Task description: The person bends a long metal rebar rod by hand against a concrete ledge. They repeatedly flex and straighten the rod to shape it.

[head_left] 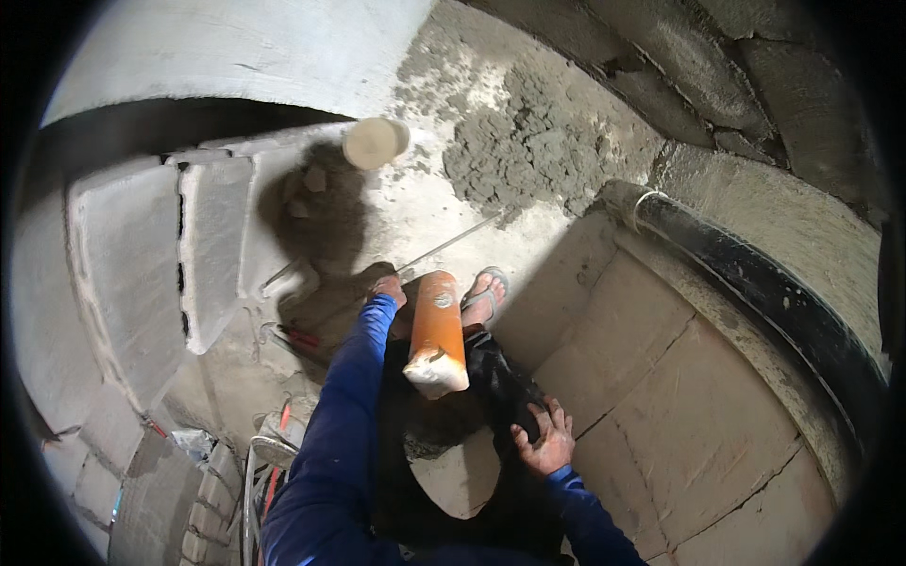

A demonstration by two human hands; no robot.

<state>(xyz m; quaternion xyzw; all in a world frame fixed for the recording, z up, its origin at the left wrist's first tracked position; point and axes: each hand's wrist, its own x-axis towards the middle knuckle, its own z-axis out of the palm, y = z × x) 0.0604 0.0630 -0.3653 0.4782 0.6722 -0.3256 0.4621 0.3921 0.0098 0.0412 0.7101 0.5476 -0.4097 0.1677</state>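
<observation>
1. Right hand (547,445): lower centre-right of frame, palm down on the knee of the black trousers (497,373). Its fingers (558,415) are loosely spread, nothing in them.
2. Bucket (280,449): lower left, beside the left sleeve (342,396); red-handled item in it, kind unclear.
3. Orange cylinder (438,316): centre frame, between the forearms, pale ragged lower end. Can't tell what supports it.
4. Left hand (389,289): just left of the cylinder's upper end, fingers closed round the near end of a thin rod. Finger detail too small to read.
5. Thin rod (450,246): runs from that hand up-right, far tip at the lower edge of the mortar pile.
6. Sandalled foot (484,294): just right of the cylinder, on the floor.
7. Grey slabs (127,283): left side, upright, rough joints.
8. Black pipe (746,264): right side, along a ledge.
9. Mortar pile (519,151): upper centre, wet-looking, lumpy, spread on the floor (420,212).
10. Round cream container (371,143): upper centre-left, left of the mortar.
</observation>
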